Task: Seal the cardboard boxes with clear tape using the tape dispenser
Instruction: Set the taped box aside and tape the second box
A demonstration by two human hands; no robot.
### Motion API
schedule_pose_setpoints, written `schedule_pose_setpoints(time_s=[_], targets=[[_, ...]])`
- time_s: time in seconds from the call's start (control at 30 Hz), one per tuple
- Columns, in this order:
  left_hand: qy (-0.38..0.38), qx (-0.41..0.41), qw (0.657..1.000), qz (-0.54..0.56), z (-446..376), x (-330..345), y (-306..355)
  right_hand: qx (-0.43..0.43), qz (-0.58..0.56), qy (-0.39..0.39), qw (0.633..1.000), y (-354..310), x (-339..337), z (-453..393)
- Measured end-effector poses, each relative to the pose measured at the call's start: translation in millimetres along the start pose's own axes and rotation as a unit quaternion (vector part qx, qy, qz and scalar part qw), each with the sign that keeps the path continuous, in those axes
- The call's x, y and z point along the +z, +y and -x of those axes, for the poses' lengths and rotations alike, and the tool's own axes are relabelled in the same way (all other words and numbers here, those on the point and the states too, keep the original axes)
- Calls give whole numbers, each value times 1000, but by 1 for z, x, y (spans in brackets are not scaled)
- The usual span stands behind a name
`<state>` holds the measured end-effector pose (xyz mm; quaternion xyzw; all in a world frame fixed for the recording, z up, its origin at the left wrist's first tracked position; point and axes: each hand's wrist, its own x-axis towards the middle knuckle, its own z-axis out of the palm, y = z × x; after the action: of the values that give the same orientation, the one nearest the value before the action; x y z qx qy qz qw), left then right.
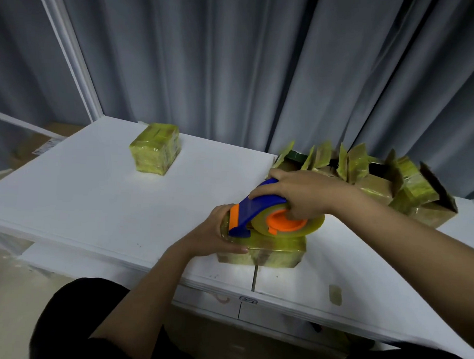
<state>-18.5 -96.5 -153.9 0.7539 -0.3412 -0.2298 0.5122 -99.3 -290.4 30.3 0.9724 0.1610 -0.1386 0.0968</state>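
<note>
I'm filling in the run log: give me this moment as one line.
step: taping box | left hand: grips box | right hand: holds tape dispenser on box top | sealed box: far left on table

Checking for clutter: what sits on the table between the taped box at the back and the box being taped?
Nothing: in the head view only bare white table lies between the far sealed box and the near box.
</note>
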Motion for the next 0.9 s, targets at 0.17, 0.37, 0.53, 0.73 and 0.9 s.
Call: schedule_pose_setpoints(time_s=[0.17, 0.37, 0.53, 0.73, 0.9], targets=[[8, -4, 999, 32, 6, 2, 7, 4, 17, -22, 1000, 0, 0, 4], [-51, -8, 999, -6, 2, -13, 24, 36, 27, -26, 999, -2, -2, 15], [-110, 5, 993, -51, -11, -25, 34, 52, 12, -20, 998, -6, 0, 20], [-155, 6, 986, -60, -23, -26, 32, 8, -131, 104, 986, 3, 22, 32], [-115, -2, 990, -77, -21, -19, 21, 18, -214, 166, 962, 5, 33, 39]])
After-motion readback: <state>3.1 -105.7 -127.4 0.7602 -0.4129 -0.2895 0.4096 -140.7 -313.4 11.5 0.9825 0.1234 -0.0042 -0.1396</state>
